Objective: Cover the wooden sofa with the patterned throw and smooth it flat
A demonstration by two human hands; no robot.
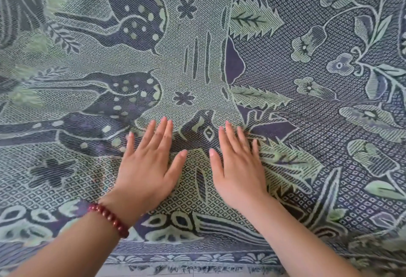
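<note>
The patterned throw (197,61), woven in pale green and dark purple with deer, leaves and flowers, fills nearly the whole view and hides the sofa under it. My left hand (149,164), with a red bead bracelet at the wrist, lies flat on the throw with straight fingers. My right hand (237,166) lies flat beside it, a palm's width away, fingers straight and slightly spread. Small wrinkles bunch by the right fingertips. A crease runs across the throw behind both hands, where the fabric turns upward.
The throw's fringed border (197,265) hangs at the bottom of the view, with a strip of pale floor (136,273) below it. A vertical fold (230,41) runs down the fabric in the upper middle.
</note>
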